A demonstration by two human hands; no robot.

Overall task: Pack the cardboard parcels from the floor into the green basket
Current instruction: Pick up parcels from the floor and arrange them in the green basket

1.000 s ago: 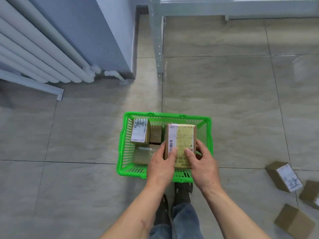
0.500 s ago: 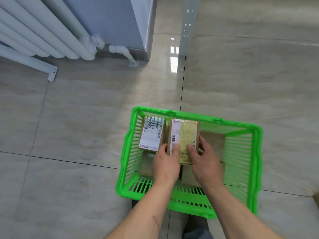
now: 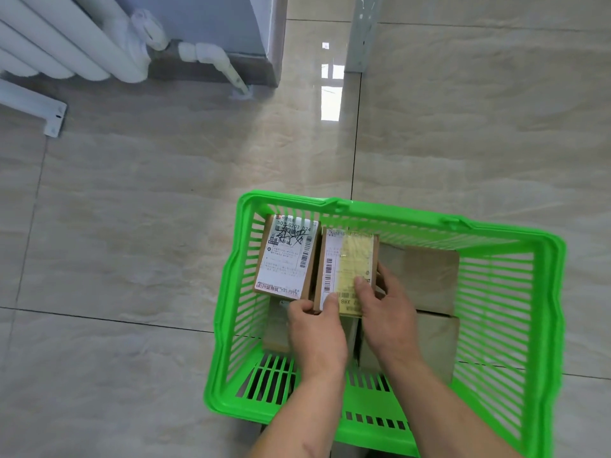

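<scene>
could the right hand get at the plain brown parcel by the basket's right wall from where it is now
Probably yes. The right hand is already inside the green basket, and the plain brown parcel lies just beside it, top face uncovered. The hand would first have to release the yellow-labelled parcel.

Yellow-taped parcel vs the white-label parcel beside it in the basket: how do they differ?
The yellow-taped parcel is gripped by the left hand and right hand; the white-label parcel is untouched. Its top shows yellow tape and a narrow barcode strip; the other's white label has black scribble. Both sit label-up, side by side, in the green basket.
</scene>
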